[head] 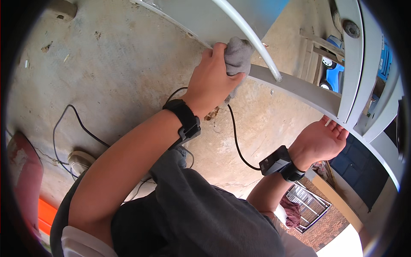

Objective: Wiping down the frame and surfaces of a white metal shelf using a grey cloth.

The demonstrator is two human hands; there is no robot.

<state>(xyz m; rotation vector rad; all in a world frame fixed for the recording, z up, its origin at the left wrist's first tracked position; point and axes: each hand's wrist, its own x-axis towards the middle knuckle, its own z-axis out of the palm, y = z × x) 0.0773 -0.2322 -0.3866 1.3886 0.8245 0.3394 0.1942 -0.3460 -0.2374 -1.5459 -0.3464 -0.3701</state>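
Note:
A bunched grey cloth is in my left hand, pressed against the end of a grey metal rail and the edge of a flat grey panel. The thumb lies across the cloth's near side. Palm up, my right hand holds the underside of the pale metal frame, its fingertips partly hidden by the rail. A curved white rod meets the rail between my hands. Both wrists carry black straps; a black box with a cable is on the right one.
Black cable runs from the wrist box, and more loops over the concrete floor. A shoe is at left, near a red object. Beyond the frame are a blue toy vehicle and a wooden stool.

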